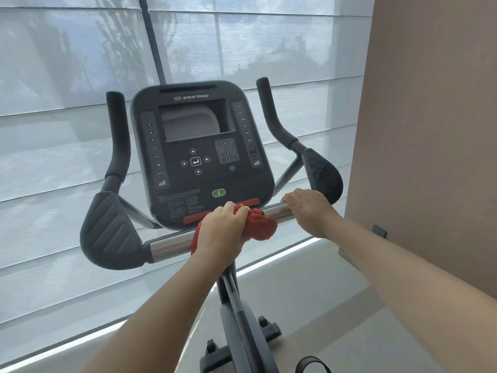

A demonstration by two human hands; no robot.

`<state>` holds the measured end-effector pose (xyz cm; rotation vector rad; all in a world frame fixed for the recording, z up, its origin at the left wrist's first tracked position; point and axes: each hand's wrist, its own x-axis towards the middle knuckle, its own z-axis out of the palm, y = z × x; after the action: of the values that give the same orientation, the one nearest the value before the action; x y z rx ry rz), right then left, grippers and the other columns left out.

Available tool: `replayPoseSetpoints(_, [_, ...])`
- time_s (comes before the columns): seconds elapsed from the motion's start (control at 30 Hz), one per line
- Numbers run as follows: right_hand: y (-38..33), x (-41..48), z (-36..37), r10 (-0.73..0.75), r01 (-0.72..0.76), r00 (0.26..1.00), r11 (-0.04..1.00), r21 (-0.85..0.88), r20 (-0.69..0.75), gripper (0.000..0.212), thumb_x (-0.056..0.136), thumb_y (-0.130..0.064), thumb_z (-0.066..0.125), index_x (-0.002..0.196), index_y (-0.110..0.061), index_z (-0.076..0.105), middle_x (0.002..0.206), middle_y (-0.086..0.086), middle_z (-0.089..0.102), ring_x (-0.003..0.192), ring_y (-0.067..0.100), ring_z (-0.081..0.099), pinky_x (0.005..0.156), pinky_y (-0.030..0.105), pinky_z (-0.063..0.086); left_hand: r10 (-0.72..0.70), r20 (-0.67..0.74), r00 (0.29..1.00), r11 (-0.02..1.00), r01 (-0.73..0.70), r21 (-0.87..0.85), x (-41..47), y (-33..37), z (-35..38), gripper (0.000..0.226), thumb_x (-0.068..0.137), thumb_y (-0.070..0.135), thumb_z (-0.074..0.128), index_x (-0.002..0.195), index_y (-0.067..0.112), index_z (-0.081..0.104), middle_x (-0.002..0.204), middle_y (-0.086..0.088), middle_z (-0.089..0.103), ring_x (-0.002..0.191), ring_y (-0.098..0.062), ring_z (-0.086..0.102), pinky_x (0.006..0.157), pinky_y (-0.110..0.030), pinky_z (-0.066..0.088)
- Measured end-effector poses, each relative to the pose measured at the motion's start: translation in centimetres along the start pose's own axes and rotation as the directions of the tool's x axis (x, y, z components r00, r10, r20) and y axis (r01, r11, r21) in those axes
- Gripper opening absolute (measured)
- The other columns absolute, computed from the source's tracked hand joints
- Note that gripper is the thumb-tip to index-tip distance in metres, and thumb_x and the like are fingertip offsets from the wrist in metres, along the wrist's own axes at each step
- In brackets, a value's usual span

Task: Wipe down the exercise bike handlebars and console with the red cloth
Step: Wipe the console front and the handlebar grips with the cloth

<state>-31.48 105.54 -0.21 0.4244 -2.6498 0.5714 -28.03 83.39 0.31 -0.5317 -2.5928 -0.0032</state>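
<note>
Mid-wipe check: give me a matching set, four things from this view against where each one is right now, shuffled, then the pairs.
Things:
1. left hand
2. right hand
3. red cloth
4. green button

Places:
A. low on the console face
B. bunched on the middle of the chrome bar
C. resting on bare bar, to the right of the cloth
D. gripping the cloth against the bar

Pairs: 1-D; 2-C; 3-B; 4-A

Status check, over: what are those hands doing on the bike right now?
Left hand grips red cloth, bunched on the handlebar. Right hand holds the bar beside it. Nothing blocks the console.
</note>
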Motion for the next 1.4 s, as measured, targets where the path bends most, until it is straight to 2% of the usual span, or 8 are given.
replayPoseSetpoints(0.1, [1.1,-0.1,-1.2,-0.050,0.050,0.999,0.998,0.039,-0.017,0.056,0.097,-0.040,0.012,0.091,-0.009,0.058,0.089,0.004,0.058,0.089,0.021,0.049,0.086,0.038,0.039,-0.017,-0.002,1.000,1.000,0.017,-0.014,0.8,1.3,0.4,0.052,0.082,0.054,0.059,0.124,0.026,0.047,0.109,0.000,0.055,0.093,-0.021,0.056,0.079,-0.033,0.047])
replayPoseSetpoints(0.23, [3.8,0.5,-2.9,-0.135,0.132,0.990,0.986,-0.106,-0.028,0.049,0.097,-0.036,0.013,0.095,-0.016,0.058,0.097,-0.004,0.055,0.103,0.021,0.046,0.098,0.040,0.033,-0.055,-0.019,0.998,0.997,0.053,-0.061,1.9,3.5,1.1,0.064,0.078,0.064,0.055,0.128,0.025,0.046,0.115,-0.001,0.054,0.096,-0.021,0.056,0.080,-0.033,0.046])
replayPoseSetpoints(0.33, [6.0,1.6,-2.8,-0.130,0.145,0.987,0.975,-0.166,0.100,0.046,0.099,-0.036,0.013,0.112,-0.022,0.055,0.131,-0.004,0.045,0.132,0.018,0.027,0.113,0.046,0.015,-0.091,-0.030,0.995,0.992,0.089,-0.085,2.9,4.7,1.3,0.064,0.075,0.066,0.058,0.124,0.025,0.050,0.113,0.000,0.055,0.094,-0.022,0.057,0.076,-0.032,0.047])
replayPoseSetpoints(0.4, [6.9,2.0,-2.3,-0.161,0.172,0.983,0.975,-0.143,0.089,0.053,0.097,-0.041,0.010,0.113,-0.023,0.057,0.140,-0.002,0.040,0.138,0.019,0.019,0.115,0.049,0.008,-0.097,-0.053,0.994,0.992,0.092,-0.083,3.2,5.0,1.6,0.064,0.072,0.065,0.062,0.121,0.024,0.054,0.110,0.001,0.057,0.091,-0.021,0.059,0.072,-0.032,0.048])
replayPoseSetpoints(0.57, [7.6,2.1,-1.3,-0.241,0.232,0.965,0.968,-0.099,-0.102,0.069,0.089,-0.047,0.002,0.104,-0.023,0.066,0.131,-0.002,0.052,0.134,0.022,0.030,0.110,0.047,0.015,-0.106,-0.150,0.983,0.994,0.101,-0.043,2.9,5.2,2.1,0.058,0.067,0.061,0.069,0.113,0.026,0.062,0.105,0.004,0.063,0.087,-0.019,0.062,0.065,-0.031,0.052])
replayPoseSetpoints(0.83, [7.9,2.0,-1.6,-0.275,0.265,0.959,0.953,-0.145,-0.060,0.072,0.086,-0.048,-0.004,0.103,-0.025,0.063,0.132,-0.004,0.048,0.135,0.020,0.026,0.111,0.046,0.015,-0.213,-0.054,0.976,0.973,0.207,-0.099,3.0,6.4,1.1,0.060,0.067,0.058,0.071,0.118,0.029,0.058,0.109,0.004,0.059,0.095,-0.021,0.057,0.076,-0.034,0.048])
replayPoseSetpoints(1.13, [7.8,2.1,-1.0,-0.241,0.231,0.955,0.970,-0.076,-0.172,0.060,0.094,-0.044,0.014,0.097,-0.020,0.069,0.123,0.000,0.058,0.129,0.024,0.037,0.108,0.047,0.018,-0.210,-0.053,0.976,0.974,0.205,-0.096,3.0,6.3,1.2,0.061,0.068,0.061,0.068,0.118,0.026,0.059,0.109,0.003,0.058,0.094,-0.022,0.057,0.075,-0.032,0.044])
replayPoseSetpoints(1.4, [7.6,2.1,-0.5,-0.253,0.229,0.931,0.966,-0.118,-0.264,0.055,0.093,-0.045,0.023,0.087,-0.015,0.070,0.111,0.002,0.064,0.120,0.028,0.047,0.100,0.046,0.029,-0.186,-0.118,0.975,0.980,0.177,-0.088,2.9,6.2,1.8,0.059,0.069,0.060,0.068,0.115,0.024,0.060,0.108,0.001,0.060,0.092,-0.024,0.058,0.074,-0.034,0.045])
